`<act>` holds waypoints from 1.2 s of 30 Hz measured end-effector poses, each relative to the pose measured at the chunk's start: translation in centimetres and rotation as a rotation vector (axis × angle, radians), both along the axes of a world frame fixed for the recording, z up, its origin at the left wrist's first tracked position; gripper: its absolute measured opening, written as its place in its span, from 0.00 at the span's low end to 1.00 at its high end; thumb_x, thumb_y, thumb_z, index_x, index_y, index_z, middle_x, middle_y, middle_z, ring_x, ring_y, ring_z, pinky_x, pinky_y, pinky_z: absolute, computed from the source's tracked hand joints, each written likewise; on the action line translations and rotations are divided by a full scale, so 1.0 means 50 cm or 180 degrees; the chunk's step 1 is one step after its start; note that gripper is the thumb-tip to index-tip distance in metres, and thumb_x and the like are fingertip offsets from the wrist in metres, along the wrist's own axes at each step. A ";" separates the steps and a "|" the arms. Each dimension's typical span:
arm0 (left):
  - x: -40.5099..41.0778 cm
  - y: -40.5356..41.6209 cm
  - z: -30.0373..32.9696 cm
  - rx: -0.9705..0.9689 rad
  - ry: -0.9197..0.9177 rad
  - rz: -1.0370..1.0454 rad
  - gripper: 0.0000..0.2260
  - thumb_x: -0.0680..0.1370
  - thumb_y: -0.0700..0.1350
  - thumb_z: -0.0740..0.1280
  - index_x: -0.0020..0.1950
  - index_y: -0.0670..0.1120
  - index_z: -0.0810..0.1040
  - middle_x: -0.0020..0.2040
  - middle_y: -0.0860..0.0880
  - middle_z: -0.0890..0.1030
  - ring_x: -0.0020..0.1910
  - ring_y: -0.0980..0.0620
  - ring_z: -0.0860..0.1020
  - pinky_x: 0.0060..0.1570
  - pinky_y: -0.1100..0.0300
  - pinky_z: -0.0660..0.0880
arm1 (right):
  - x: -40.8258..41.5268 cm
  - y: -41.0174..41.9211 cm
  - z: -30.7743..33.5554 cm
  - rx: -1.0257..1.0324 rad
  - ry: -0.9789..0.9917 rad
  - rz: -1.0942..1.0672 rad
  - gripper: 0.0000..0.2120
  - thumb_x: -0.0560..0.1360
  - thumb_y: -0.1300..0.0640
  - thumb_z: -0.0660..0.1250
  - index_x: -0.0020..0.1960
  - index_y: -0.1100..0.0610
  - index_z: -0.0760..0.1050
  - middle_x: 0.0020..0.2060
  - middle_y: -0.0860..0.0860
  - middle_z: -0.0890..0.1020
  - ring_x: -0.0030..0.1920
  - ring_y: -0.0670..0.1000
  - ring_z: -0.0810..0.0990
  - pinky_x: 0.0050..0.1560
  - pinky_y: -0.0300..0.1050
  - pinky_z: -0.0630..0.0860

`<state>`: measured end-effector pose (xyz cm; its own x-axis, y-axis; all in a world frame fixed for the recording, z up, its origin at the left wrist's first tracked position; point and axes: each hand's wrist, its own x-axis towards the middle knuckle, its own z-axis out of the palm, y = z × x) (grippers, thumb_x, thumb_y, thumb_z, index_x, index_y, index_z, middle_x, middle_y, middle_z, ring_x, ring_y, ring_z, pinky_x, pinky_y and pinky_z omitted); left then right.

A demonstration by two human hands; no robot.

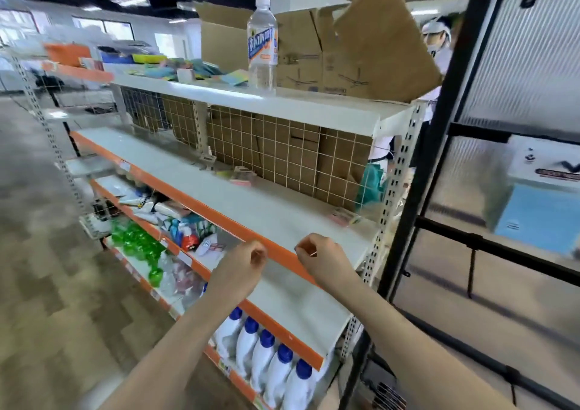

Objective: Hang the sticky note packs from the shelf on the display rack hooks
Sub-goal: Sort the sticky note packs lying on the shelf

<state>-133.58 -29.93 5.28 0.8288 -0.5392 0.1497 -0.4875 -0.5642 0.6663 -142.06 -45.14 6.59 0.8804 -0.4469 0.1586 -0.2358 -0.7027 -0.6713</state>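
Two sticky note packs lie on the grey middle shelf [266, 208]: one pack [240, 175] near the wire mesh back, another pack [343, 216] at the right end. More colourful packs [201, 69] are piled on the top shelf. My left hand [248, 260] hovers over the shelf's orange front edge with its fingers curled and nothing in it. My right hand [320, 257] is above the shelf's front, fingers curled too, holding nothing. The black display rack [439, 146] stands at the right; I see no hooks on it.
A clear water bottle [263, 44] and open cardboard boxes [329, 51] stand on the top shelf. Lower shelves hold white blue-capped bottles [266, 356] and green bottles [138, 243]. A person [437, 45] stands behind the shelving. Grey floor lies to the left.
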 end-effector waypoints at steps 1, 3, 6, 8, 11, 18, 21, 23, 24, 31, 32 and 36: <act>0.027 0.011 -0.005 -0.0020 0.0002 0.0031 0.09 0.78 0.40 0.62 0.43 0.53 0.76 0.45 0.52 0.81 0.44 0.53 0.78 0.49 0.52 0.76 | 0.031 0.008 -0.006 -0.0017 0.0016 0.0031 0.08 0.78 0.56 0.63 0.52 0.57 0.78 0.48 0.52 0.82 0.48 0.51 0.79 0.46 0.41 0.73; 0.069 0.027 -0.015 -0.0022 0.0006 0.0106 0.12 0.77 0.39 0.63 0.40 0.56 0.73 0.43 0.52 0.80 0.42 0.53 0.78 0.47 0.54 0.75 | 0.080 0.019 -0.015 -0.0034 0.0060 0.0069 0.08 0.78 0.56 0.63 0.52 0.58 0.78 0.48 0.52 0.82 0.46 0.50 0.78 0.45 0.39 0.71; 0.125 0.041 -0.034 -0.0059 0.0085 0.0250 0.09 0.78 0.40 0.62 0.43 0.53 0.75 0.43 0.52 0.81 0.43 0.52 0.79 0.48 0.51 0.76 | 0.147 0.028 -0.030 -0.0043 0.0114 0.0113 0.09 0.78 0.56 0.62 0.52 0.58 0.78 0.48 0.52 0.82 0.46 0.49 0.78 0.44 0.39 0.71; 0.160 0.044 -0.046 -0.0061 0.0142 0.0346 0.08 0.78 0.40 0.61 0.47 0.49 0.78 0.44 0.49 0.82 0.45 0.50 0.80 0.49 0.48 0.77 | 0.192 0.030 -0.041 -0.0045 0.0165 0.0157 0.09 0.79 0.55 0.61 0.53 0.57 0.78 0.48 0.51 0.82 0.45 0.49 0.78 0.44 0.40 0.72; 0.214 0.036 -0.059 -0.0088 0.0198 0.0390 0.08 0.78 0.38 0.60 0.49 0.46 0.79 0.46 0.47 0.83 0.47 0.47 0.80 0.51 0.47 0.77 | 0.260 0.023 -0.058 0.0012 0.0190 0.0230 0.09 0.78 0.55 0.61 0.52 0.57 0.78 0.48 0.51 0.82 0.44 0.48 0.77 0.44 0.40 0.71; 0.364 0.000 -0.077 0.0183 0.0188 0.0559 0.08 0.79 0.41 0.60 0.52 0.47 0.79 0.48 0.49 0.83 0.47 0.49 0.80 0.50 0.52 0.76 | 0.434 -0.018 -0.096 0.0458 0.0089 0.0135 0.09 0.78 0.57 0.61 0.50 0.60 0.79 0.47 0.52 0.82 0.49 0.52 0.79 0.47 0.44 0.74; 0.423 -0.019 -0.075 0.0307 0.0129 0.0581 0.08 0.79 0.41 0.60 0.50 0.47 0.79 0.46 0.49 0.82 0.46 0.48 0.79 0.46 0.56 0.76 | 0.498 -0.022 -0.112 0.0587 0.0121 0.0109 0.09 0.78 0.58 0.61 0.49 0.60 0.79 0.46 0.51 0.82 0.50 0.51 0.79 0.47 0.41 0.71; 0.465 -0.030 -0.076 0.0265 0.0157 0.0604 0.08 0.79 0.41 0.60 0.47 0.49 0.78 0.43 0.50 0.81 0.44 0.49 0.80 0.43 0.58 0.75 | 0.544 -0.025 -0.122 0.0608 0.0145 0.0159 0.09 0.78 0.58 0.61 0.48 0.59 0.79 0.45 0.51 0.82 0.49 0.51 0.79 0.46 0.41 0.70; 0.483 -0.034 -0.077 0.0234 0.0179 0.0643 0.08 0.79 0.41 0.60 0.46 0.49 0.77 0.43 0.50 0.81 0.43 0.49 0.80 0.43 0.57 0.75 | 0.564 -0.028 -0.125 0.0608 0.0149 0.0184 0.09 0.78 0.58 0.61 0.48 0.60 0.79 0.45 0.51 0.82 0.49 0.51 0.79 0.47 0.41 0.70; 0.595 -0.047 -0.102 0.0247 0.0234 0.0870 0.10 0.79 0.42 0.59 0.51 0.51 0.78 0.47 0.51 0.82 0.45 0.50 0.79 0.46 0.53 0.77 | 0.684 -0.047 -0.149 0.0525 0.0209 0.0307 0.09 0.78 0.58 0.61 0.47 0.60 0.78 0.39 0.47 0.78 0.42 0.48 0.75 0.35 0.37 0.65; 0.610 -0.049 -0.107 0.0245 0.0228 0.0890 0.09 0.79 0.42 0.59 0.51 0.51 0.78 0.48 0.51 0.82 0.45 0.50 0.79 0.45 0.53 0.77 | 0.699 -0.049 -0.153 0.0514 0.0220 0.0318 0.08 0.78 0.58 0.60 0.48 0.60 0.78 0.40 0.47 0.78 0.42 0.48 0.75 0.34 0.36 0.65; 0.685 -0.060 -0.129 0.0214 0.0222 0.0906 0.09 0.79 0.42 0.59 0.52 0.51 0.78 0.49 0.51 0.81 0.41 0.52 0.77 0.39 0.59 0.73 | 0.772 -0.054 -0.165 0.0463 0.0261 0.0283 0.08 0.78 0.59 0.60 0.49 0.60 0.78 0.44 0.49 0.80 0.45 0.48 0.76 0.39 0.37 0.65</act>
